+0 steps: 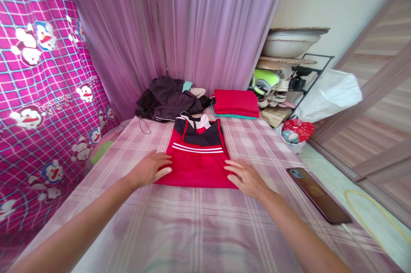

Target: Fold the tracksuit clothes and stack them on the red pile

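Note:
A red and black shirt [195,168] with white stripes lies partly folded on the checked bedsheet [180,230]. Its collar points away from me, and its sides look tucked in. My left hand [150,168] rests at the shirt's left edge, fingers stretched out and touching the red cloth. On the opposite edge lies my right hand [245,176], its fingers spread over the fabric. Neither hand grips anything. Beyond the shirt, folded red clothes [236,102] are stacked over a teal piece, beside a loose heap of dark clothes [171,97].
A phone [317,196] with a cable lies near the bed's right edge. Purple curtains [199,24] hang behind the bed, and a pink patterned curtain [41,106] hangs at left. To the right stand a shoe rack [310,65] and a white bag [330,93].

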`<action>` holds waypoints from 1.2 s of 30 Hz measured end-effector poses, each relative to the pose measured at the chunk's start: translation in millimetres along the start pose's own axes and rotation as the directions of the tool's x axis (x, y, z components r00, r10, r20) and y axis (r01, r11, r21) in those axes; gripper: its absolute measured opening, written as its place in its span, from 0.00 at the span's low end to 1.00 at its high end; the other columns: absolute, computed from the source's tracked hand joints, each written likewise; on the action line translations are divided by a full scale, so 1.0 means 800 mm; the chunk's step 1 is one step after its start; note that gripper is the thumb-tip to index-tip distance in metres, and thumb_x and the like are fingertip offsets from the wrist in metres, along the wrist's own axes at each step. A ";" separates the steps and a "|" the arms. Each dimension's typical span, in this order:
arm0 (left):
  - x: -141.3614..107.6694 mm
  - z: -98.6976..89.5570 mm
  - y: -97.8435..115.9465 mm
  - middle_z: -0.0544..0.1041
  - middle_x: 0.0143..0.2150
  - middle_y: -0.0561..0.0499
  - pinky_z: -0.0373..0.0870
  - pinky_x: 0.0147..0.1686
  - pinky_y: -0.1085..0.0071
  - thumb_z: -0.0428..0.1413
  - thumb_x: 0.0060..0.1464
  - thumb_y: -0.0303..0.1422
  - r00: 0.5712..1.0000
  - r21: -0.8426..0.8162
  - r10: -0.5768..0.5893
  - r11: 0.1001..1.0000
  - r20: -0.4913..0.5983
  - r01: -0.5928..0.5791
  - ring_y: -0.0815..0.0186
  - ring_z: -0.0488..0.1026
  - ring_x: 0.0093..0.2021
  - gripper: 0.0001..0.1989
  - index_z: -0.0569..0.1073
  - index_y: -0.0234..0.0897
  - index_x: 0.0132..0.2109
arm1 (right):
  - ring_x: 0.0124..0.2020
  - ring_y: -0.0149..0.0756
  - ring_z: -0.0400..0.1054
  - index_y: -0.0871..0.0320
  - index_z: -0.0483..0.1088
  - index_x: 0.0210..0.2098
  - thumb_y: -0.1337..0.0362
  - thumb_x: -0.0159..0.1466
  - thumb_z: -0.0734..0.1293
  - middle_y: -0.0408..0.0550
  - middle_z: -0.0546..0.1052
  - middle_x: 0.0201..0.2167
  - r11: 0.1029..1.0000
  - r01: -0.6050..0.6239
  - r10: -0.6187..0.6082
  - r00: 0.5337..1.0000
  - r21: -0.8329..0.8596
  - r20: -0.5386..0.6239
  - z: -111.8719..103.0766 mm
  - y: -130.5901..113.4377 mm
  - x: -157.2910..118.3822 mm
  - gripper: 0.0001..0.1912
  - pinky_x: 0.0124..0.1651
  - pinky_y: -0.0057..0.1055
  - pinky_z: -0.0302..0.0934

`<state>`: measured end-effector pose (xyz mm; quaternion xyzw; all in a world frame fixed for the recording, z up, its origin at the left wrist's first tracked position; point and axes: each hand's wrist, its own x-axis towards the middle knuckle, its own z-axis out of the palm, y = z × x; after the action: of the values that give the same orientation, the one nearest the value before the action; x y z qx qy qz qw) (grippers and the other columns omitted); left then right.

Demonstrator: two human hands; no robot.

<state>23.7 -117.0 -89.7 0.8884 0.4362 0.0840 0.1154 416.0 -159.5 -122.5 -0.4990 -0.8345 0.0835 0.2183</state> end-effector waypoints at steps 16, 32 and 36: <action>0.122 0.076 0.030 0.68 0.66 0.47 0.51 0.67 0.48 0.44 0.66 0.46 0.957 0.082 -0.210 0.970 -0.200 0.230 0.56 0.60 0.68 0.24 0.67 0.48 0.64 | 0.69 0.46 0.53 0.51 0.66 0.63 0.52 0.72 0.55 0.52 0.63 0.67 0.963 -0.261 0.264 0.964 -0.071 0.037 0.068 -0.026 0.119 0.24 0.67 0.55 0.48; 0.119 0.071 0.039 0.73 0.62 0.47 0.51 0.66 0.49 0.41 0.67 0.45 0.942 0.036 -0.213 0.972 -0.258 0.230 0.56 0.64 0.65 0.24 0.71 0.45 0.61 | 0.65 0.42 0.61 0.53 0.76 0.53 0.57 0.68 0.62 0.51 0.73 0.60 0.937 -0.192 0.231 0.967 0.290 -0.105 0.071 0.000 0.109 0.18 0.67 0.46 0.54; 0.119 0.074 0.036 0.73 0.62 0.47 0.52 0.67 0.48 0.41 0.67 0.45 0.937 0.028 -0.220 0.971 -0.273 0.236 0.56 0.64 0.65 0.23 0.71 0.47 0.61 | 0.66 0.41 0.60 0.53 0.76 0.53 0.57 0.68 0.62 0.51 0.73 0.60 0.922 -0.170 0.216 0.971 0.347 -0.100 0.071 0.005 0.107 0.18 0.68 0.47 0.53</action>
<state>118.2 -66.0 -134.1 0.8154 0.5501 0.1763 0.0373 359.1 -78.5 -150.6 -0.5390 -0.7376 0.2112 0.3475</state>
